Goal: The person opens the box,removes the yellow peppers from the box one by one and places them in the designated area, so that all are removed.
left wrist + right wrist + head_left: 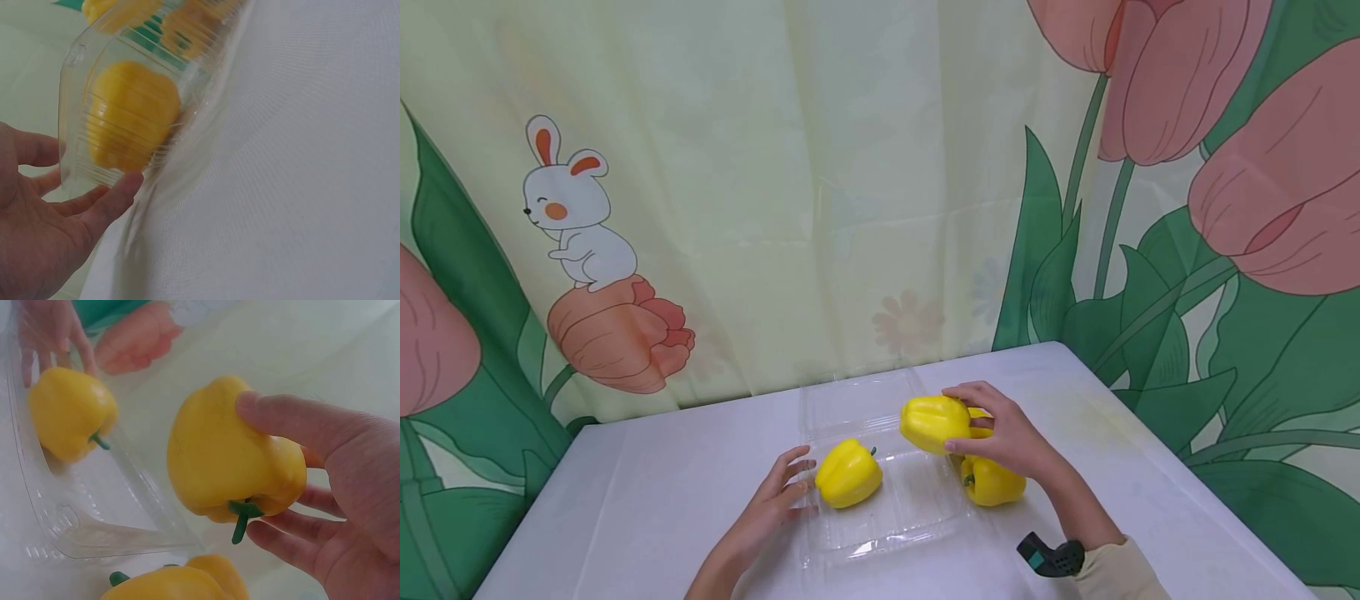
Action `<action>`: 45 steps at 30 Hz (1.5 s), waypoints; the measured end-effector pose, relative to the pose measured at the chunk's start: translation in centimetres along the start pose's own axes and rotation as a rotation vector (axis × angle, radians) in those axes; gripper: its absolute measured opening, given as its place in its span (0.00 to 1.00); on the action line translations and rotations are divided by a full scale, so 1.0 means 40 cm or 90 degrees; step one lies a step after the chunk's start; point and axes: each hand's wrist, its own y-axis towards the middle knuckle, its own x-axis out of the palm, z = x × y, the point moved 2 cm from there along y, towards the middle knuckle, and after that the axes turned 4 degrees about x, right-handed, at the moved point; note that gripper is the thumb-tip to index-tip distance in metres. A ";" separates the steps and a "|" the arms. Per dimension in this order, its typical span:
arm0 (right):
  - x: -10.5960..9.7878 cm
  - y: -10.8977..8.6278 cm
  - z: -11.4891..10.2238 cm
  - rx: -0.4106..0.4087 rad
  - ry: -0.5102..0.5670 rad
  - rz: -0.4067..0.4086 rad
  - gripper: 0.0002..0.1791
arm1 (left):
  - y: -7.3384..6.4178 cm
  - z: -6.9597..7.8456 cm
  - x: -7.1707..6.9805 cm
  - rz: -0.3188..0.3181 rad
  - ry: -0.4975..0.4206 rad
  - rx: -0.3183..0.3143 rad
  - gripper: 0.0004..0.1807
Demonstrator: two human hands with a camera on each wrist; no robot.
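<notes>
My right hand (1011, 433) grips a yellow bell pepper (928, 423) above the right side of a clear plastic container (917, 496). In the right wrist view its green stem (241, 526) points down, with the thumb on one side and fingers round the other. A second yellow bell pepper (848, 475) lies inside the container, toward the left. My left hand (763, 510) is at the container's left wall, its fingers spread and loosely bent; in the left wrist view the fingertips are right at the clear side (76, 125).
Right of the container lies another yellow pepper (994, 483), and one more (979, 423) shows partly behind the right hand. The container's clear lid (861, 404) lies folded back toward the curtain (737, 208). A white cloth covers the table (647, 500).
</notes>
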 end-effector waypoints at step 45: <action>-0.011 0.002 0.009 -0.002 0.005 0.007 0.35 | 0.002 -0.001 0.001 0.012 0.012 -0.010 0.29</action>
